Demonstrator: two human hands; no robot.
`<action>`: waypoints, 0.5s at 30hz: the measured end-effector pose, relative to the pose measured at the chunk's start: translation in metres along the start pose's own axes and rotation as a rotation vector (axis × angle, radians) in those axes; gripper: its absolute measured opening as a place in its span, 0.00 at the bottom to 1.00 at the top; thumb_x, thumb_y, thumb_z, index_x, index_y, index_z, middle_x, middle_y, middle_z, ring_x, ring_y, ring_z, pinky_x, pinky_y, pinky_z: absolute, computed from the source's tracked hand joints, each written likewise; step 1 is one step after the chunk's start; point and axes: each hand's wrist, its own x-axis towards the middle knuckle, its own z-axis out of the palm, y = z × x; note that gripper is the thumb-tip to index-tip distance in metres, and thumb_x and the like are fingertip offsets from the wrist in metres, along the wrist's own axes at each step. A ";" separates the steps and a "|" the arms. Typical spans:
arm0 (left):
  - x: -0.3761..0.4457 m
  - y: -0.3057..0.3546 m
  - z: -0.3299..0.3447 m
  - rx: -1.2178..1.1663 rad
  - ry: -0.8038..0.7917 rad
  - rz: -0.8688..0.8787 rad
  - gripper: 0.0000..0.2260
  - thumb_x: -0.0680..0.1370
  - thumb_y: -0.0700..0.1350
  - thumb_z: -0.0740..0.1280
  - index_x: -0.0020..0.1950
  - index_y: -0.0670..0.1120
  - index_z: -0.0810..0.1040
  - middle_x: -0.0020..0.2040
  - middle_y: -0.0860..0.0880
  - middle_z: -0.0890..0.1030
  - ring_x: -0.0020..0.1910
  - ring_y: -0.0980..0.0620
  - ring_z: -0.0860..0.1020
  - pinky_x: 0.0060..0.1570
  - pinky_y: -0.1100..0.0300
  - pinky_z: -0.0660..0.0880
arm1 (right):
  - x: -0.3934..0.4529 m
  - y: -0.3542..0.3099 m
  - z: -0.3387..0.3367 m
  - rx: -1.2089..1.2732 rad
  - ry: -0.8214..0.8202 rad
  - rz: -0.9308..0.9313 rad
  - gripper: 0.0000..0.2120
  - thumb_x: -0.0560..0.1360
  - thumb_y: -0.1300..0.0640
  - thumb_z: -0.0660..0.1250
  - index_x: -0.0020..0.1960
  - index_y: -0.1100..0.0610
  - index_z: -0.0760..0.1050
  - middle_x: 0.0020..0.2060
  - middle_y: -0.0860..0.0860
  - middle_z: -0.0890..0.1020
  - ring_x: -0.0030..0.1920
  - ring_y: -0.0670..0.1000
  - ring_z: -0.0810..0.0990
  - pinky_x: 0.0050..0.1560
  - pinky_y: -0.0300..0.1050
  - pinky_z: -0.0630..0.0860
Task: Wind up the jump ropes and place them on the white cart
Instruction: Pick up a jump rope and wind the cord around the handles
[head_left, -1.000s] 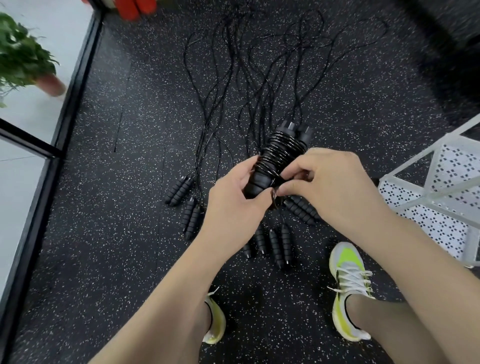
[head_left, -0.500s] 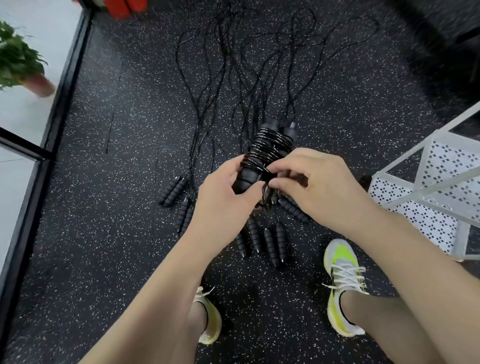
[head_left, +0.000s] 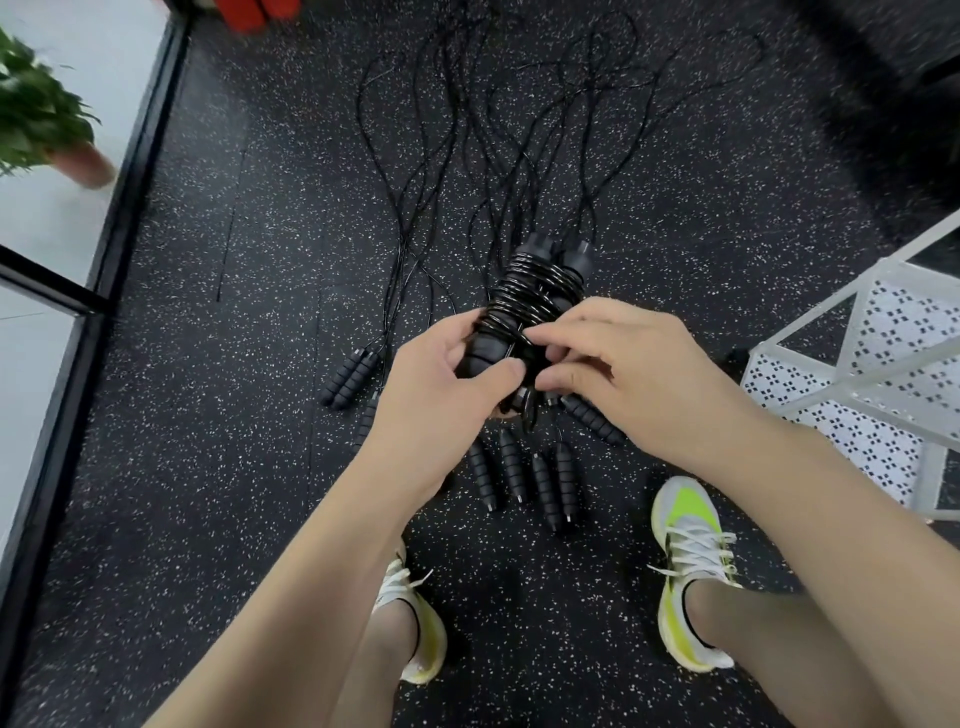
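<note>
White cart at 3 o'clock, contents unclear. Wound jump rope points toward 1 o'clock; left hand grips it, right hand fingers pinch its cord.

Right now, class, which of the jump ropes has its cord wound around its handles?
The jump rope held in both hands, left hand and right hand. Its cord coils around the paired handles; the other ropes trail loose across the floor.
</note>
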 end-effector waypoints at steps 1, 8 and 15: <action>0.000 0.001 0.000 -0.025 -0.003 -0.016 0.14 0.78 0.36 0.72 0.61 0.50 0.83 0.50 0.49 0.87 0.46 0.52 0.83 0.47 0.52 0.81 | 0.000 0.000 0.002 -0.010 0.004 -0.006 0.17 0.78 0.55 0.71 0.67 0.54 0.80 0.51 0.43 0.77 0.47 0.42 0.79 0.54 0.34 0.74; 0.000 0.004 0.005 -0.126 -0.021 -0.047 0.11 0.81 0.34 0.69 0.60 0.45 0.83 0.50 0.45 0.86 0.46 0.51 0.84 0.46 0.54 0.82 | -0.003 0.001 0.021 -0.047 0.192 -0.069 0.14 0.83 0.55 0.62 0.66 0.58 0.77 0.55 0.47 0.74 0.48 0.49 0.76 0.51 0.47 0.77; 0.000 0.003 0.008 -0.074 -0.022 -0.006 0.13 0.79 0.39 0.73 0.62 0.47 0.82 0.50 0.47 0.86 0.49 0.50 0.82 0.54 0.41 0.83 | -0.004 0.004 0.017 -0.022 0.333 -0.099 0.09 0.81 0.60 0.68 0.59 0.60 0.81 0.50 0.49 0.78 0.48 0.41 0.74 0.54 0.25 0.68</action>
